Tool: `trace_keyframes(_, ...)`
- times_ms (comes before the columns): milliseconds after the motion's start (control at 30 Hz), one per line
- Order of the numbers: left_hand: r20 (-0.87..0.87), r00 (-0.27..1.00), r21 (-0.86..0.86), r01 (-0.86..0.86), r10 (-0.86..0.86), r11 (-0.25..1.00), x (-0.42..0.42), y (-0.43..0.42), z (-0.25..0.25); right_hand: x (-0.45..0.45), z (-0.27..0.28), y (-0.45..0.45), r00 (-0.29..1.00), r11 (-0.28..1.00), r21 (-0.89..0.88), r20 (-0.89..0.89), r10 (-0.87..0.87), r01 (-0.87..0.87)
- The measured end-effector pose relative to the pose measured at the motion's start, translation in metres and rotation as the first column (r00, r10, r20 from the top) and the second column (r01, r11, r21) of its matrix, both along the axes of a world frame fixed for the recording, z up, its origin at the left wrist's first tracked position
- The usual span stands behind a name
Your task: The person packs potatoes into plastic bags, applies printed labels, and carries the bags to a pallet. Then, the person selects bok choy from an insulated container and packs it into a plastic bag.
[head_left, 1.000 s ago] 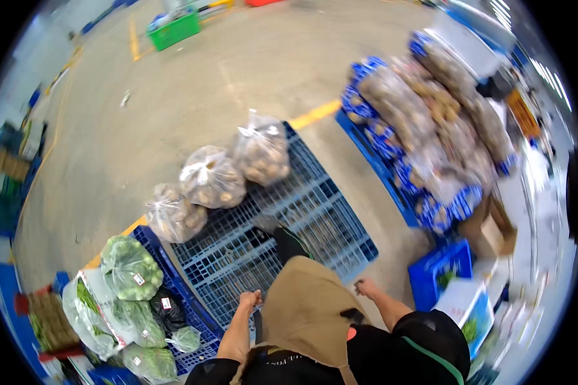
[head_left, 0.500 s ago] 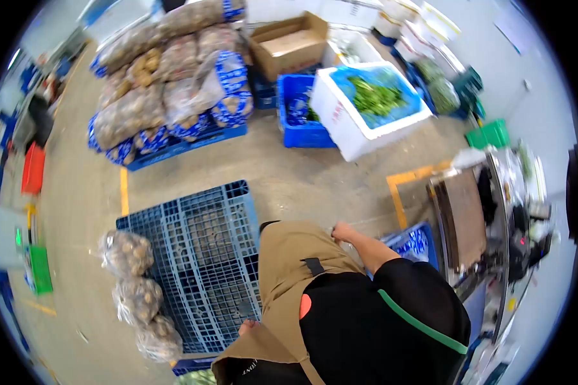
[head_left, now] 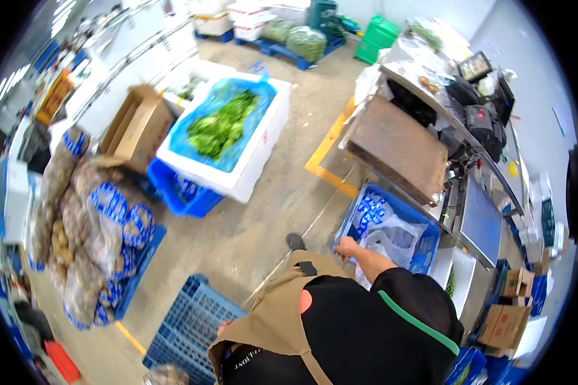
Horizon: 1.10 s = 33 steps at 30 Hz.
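My right hand (head_left: 347, 248) is closed, with its fingers curled in, in front of the near left corner of a blue crate (head_left: 431, 249). Whether it touches the rim or holds anything small, I cannot tell. Crumpled clear plastic bags (head_left: 392, 237) and blue-and-white printed packaging (head_left: 370, 212) fill the crate. Only a sliver of my left hand (head_left: 223, 327) shows beside the tan apron (head_left: 270, 321); its fingers are hidden. It is nearest to a blue plastic pallet (head_left: 196, 314) on the floor.
Bagged produce (head_left: 83, 282) is stacked on a pallet at left. A white foam box (head_left: 263, 144) of leafy greens sits over a blue bin (head_left: 180, 199), beside a cardboard box (head_left: 144, 128). A worktop with a brown slab (head_left: 398, 144) stands at right.
My view has swung right, bringing the crate and worktop closer to the middle. The pallet and its clear bags have slid toward the lower left. My right hand now overlaps the crate's corner.
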<state>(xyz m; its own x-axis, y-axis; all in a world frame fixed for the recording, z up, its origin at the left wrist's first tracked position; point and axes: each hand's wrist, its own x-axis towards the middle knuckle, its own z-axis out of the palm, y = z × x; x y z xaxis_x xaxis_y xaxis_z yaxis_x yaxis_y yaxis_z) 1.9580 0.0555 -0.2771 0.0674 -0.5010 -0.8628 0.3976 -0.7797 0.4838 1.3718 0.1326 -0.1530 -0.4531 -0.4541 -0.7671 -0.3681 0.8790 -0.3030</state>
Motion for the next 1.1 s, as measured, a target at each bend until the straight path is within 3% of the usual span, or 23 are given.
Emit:
trace_keyframes(133, -0.187, 0.978, -0.131, 0.072, -0.096, 0.989, -0.087, -0.101, -0.032, -0.08, -0.015, 0.003, 0.976, 0.976, 0.012, 0.021, -0.218, 0.218)
trace_keyframes(167, -0.012, 0.961, -0.203, 0.267, -0.275, 0.942, -0.117, -0.128, -0.025, -0.106, -0.013, 0.001, 0.977, 0.976, -0.04, -0.02, -0.214, 0.213)
trace_keyframes(233, 0.015, 0.891, -0.149, 0.451, -0.454, 0.88, -0.175, -0.183, -0.008, -0.147, -0.02, -0.004, 0.969, 0.97, -0.146, -0.127, -0.213, 0.194)
trace_keyframes(267, 0.025, 0.845, -0.116, 0.533, -0.534, 0.838, -0.208, -0.205, 0.013, -0.166, -0.034, -0.007, 0.949, 0.931, -0.251, -0.105, -0.299, 0.265)
trace_keyframes(300, 0.023, 0.874, -0.123, 0.485, -0.486, 0.866, -0.244, -0.223, 0.041, -0.185, -0.053, -0.011, 0.924, 0.877, -0.351, -0.075, -0.376, 0.328)
trace_keyframes(367, 0.202, 0.895, -0.19, 0.434, -0.397, 0.881, -0.322, -0.257, 0.118, -0.212, -0.05, -0.027, 0.873, 0.712, -0.553, 0.063, -0.483, 0.434)
trace_keyframes(467, 0.361, 0.88, -0.336, 0.431, -0.308, 0.837, -0.396, -0.316, 0.153, -0.242, 0.007, -0.08, 0.781, 0.608, -0.502, 0.28, -0.559, 0.615)
trace_keyframes(533, 0.422, 0.864, -0.412, 0.451, -0.272, 0.792, -0.438, -0.358, 0.171, -0.263, 0.036, -0.115, 0.772, 0.608, -0.483, 0.304, -0.558, 0.63)
trace_keyframes(667, 0.37, 0.908, -0.577, 0.389, -0.195, 0.718, -0.524, -0.443, 0.198, -0.328, 0.054, -0.176, 0.783, 0.593, -0.515, 0.343, -0.518, 0.618)
trace_keyframes(700, 0.335, 0.928, -0.618, 0.348, -0.164, 0.705, -0.554, -0.46, 0.212, -0.348, 0.053, -0.189, 0.834, 0.636, -0.552, 0.247, -0.493, 0.539)
trace_keyframes(833, 0.302, 0.94, -0.668, 0.328, -0.16, 0.668, -0.653, -0.549, 0.224, -0.419, 0.064, -0.241, 0.823, 0.668, -0.496, 0.206, -0.53, 0.555)
trace_keyframes(900, 0.304, 0.931, -0.694, 0.363, -0.204, 0.621, -0.71, -0.582, 0.248, -0.445, 0.102, -0.268, 0.827, 0.706, -0.457, 0.14, -0.544, 0.541)
trace_keyframes(1000, 0.259, 0.91, -0.696, 0.409, -0.325, 0.59, -0.787, -0.62, 0.256, -0.479, 0.082, -0.291, 0.802, 0.651, -0.482, 0.228, -0.553, 0.586)
trace_keyframes(1100, 0.238, 0.866, -0.672, 0.474, -0.44, 0.569, -0.848, -0.65, 0.261, -0.5, 0.113, -0.324, 0.729, 0.584, -0.454, 0.271, -0.629, 0.673)
